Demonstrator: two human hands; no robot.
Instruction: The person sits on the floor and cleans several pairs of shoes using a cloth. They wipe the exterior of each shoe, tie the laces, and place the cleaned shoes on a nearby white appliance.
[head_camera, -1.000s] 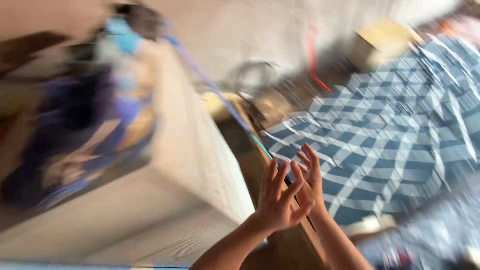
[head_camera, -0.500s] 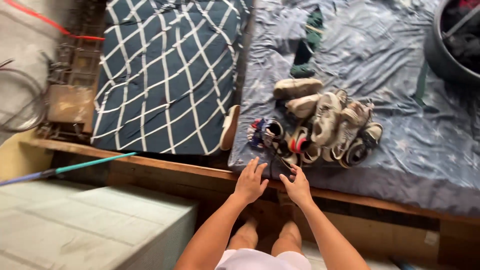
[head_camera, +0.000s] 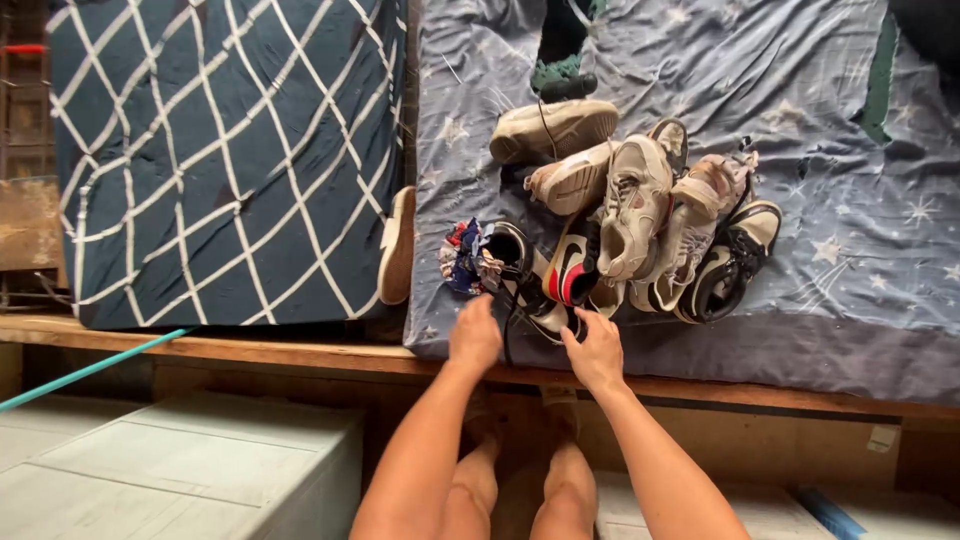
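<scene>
Starting at the far left, a teal pole (head_camera: 95, 366) is running slantwise along the wooden ledge (head_camera: 250, 350), and a navy mattress with white diamond lines (head_camera: 220, 150) is lying above it. A tan shoe (head_camera: 398, 247) is sitting wedged on its side in the gap between that mattress and the grey star-print sheet (head_camera: 850, 250), long axis pointing up and away from the person.

The left hand (head_camera: 474, 335) is resting at the sheet's near edge, fingers loosely curled down, just below a crumpled colourful cloth (head_camera: 462, 258); can't tell if it's actually gripping anything. Right beside it, a black-and-white shoe (head_camera: 525, 275) is lying with its long axis slanting from upper left to lower right, though I can't tell which end is the toe. The right hand (head_camera: 595, 350) is touching that shoe's near end, fingers narrow and bent around it.

Further right, the shoe pile (head_camera: 640, 210) is lying jumbled, shoes pointing every which way.
</scene>
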